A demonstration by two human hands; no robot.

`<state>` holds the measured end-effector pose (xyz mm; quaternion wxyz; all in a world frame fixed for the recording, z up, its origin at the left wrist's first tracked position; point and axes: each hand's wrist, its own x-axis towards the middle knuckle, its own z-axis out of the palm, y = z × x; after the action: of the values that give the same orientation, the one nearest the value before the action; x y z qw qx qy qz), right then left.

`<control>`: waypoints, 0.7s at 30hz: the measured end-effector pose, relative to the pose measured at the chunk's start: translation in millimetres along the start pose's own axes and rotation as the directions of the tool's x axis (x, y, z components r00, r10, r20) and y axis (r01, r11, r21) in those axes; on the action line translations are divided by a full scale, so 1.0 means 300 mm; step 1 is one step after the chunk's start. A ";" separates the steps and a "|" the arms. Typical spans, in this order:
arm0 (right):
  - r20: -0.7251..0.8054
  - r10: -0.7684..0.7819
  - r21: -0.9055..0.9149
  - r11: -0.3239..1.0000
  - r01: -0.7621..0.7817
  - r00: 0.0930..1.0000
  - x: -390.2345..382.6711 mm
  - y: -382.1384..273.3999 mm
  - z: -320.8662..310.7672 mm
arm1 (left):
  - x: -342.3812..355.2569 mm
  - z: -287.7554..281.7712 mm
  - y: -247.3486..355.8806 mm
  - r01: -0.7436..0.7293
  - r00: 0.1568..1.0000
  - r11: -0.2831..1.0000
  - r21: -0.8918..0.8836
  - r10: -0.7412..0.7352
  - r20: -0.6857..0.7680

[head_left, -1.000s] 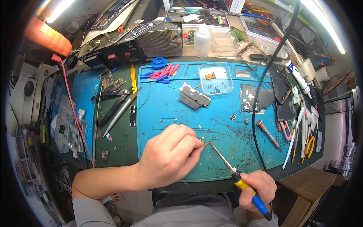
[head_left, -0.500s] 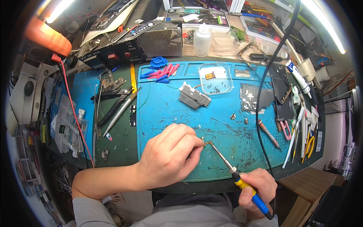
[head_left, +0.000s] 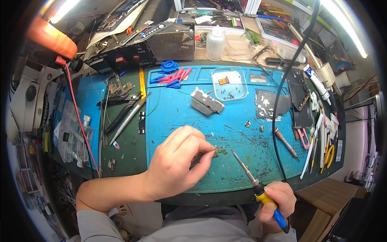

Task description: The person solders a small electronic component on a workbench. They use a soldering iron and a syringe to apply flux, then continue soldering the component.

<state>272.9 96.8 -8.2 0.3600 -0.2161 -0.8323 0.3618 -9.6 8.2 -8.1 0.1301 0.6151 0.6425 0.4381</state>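
Mat (head_left: 242, 161), blue and heat-proof, covers the bench before me, presumably so that hot work sits clear of the clutter around it. Left hand (head_left: 177, 163) rests its heel on the mat, probably for steadiness; thumb and forefinger are pinched together on a small brass-coloured part (head_left: 219, 152), holding it just above the mat near its middle. Whether tweezers lie inside that pinch I cannot tell. Right hand (head_left: 276, 199) is closed fully around the yellow-and-blue handle of a soldering iron (head_left: 252, 177), gripped low like a pen so the long shaft slants up and to the left. Its tip lies just beside the part, nearly touching; contact itself is too small to judge. A black cable (head_left: 278, 117) runs from the far bench edge down past my right hand. A clear tray (head_left: 229, 82) of tiny pieces stands well apart at the mat's far side, out of the iron's way.
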 end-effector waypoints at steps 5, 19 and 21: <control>0.017 -0.008 -0.007 1.000 0.008 1.000 0.008 -0.001 0.001 | -0.004 0.007 -0.004 -0.030 1.000 0.999 0.012 0.030 0.005; 0.007 -0.054 -0.048 0.997 0.055 0.998 0.032 0.008 0.015 | 0.000 0.006 -0.001 -0.093 0.996 0.990 0.104 0.091 0.018; 0.005 -0.054 -0.042 0.998 0.054 0.999 0.035 0.008 0.018 | 0.000 0.007 -0.002 -0.094 0.996 0.990 0.108 0.092 0.021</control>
<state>262.3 102.4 -7.9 0.3634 -0.2004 -0.8461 0.3345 -8.5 9.0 -9.7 0.0810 0.6539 0.6349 0.4033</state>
